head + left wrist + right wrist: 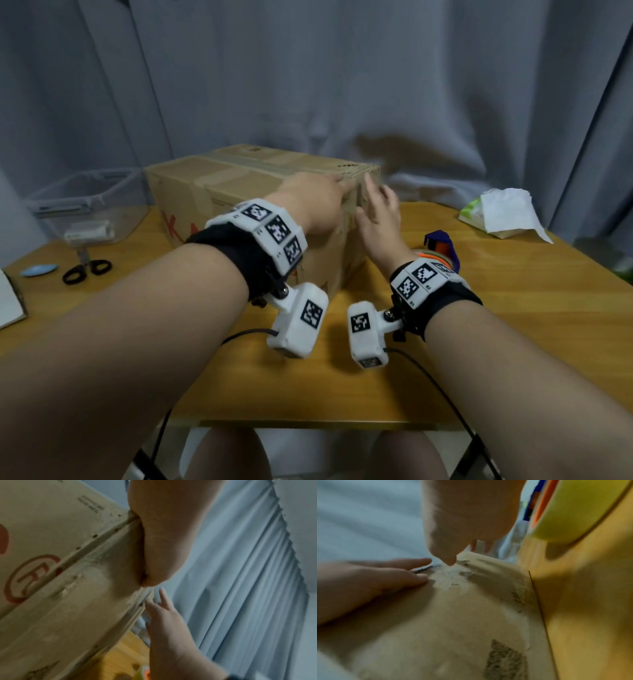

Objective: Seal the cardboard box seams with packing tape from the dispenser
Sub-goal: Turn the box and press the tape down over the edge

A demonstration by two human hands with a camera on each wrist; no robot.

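Observation:
A brown cardboard box [239, 192] with red print lies on the wooden table [513, 308], with a strip of tape along its top seam. My left hand [315, 195] rests flat on the top near the box's right end, fingers straight and pointing at the corner. My right hand [380, 212] stands against the right end face with fingers straight, touching the cardboard just under the top edge. In the right wrist view the left fingers [393, 574] lie by the wrinkled tape end on the box [453, 622]. The blue and orange tape dispenser [440, 250] sits on the table behind my right wrist, held by neither hand.
A clear plastic bin [85, 205] stands at the back left, with black scissors [85, 269] and a blue oval object [37, 270] in front of it. A tissue pack [503, 214] lies at the back right. A grey curtain [342, 85] hangs close behind the box.

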